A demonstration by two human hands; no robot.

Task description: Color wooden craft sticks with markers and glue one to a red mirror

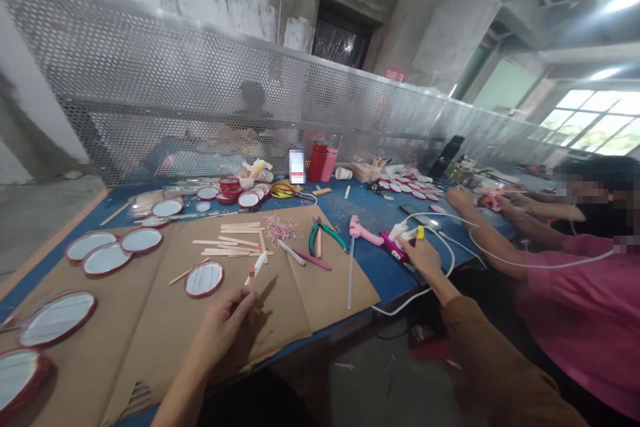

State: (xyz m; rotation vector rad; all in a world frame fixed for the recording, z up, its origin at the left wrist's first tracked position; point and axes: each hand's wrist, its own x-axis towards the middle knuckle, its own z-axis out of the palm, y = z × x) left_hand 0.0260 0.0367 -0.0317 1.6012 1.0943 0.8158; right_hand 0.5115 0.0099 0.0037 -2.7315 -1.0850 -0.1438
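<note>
My left hand (pixel 231 320) pinches an upright wooden craft stick (pixel 251 280) above the cardboard. A white pointed piece (pixel 259 260) shows at the stick's upper end; whether it is joined to the stick I cannot tell. Out to the right, my right hand (pixel 424 255) has its fingers on a white plug (pixel 399 232) at a purple power strip (pixel 395 248). Beside that hand is a yellow tag (pixel 421 233). A pink glue gun (pixel 367 232) lies just left of the strip, with a clear glue stick (pixel 351 273) below it.
Cardboard (pixel 165 320) covers much of the blue table (pixel 370 273). On it lie red-rimmed white discs (pixel 205 279), loose craft sticks (pixel 240 227), rubber bands (pixel 280 228) and green-handled pliers (pixel 334 237). White cables (pixel 453 257) loop at right, near a co-worker in pink (pixel 565 307). Behind stands a perforated metal screen (pixel 200 80).
</note>
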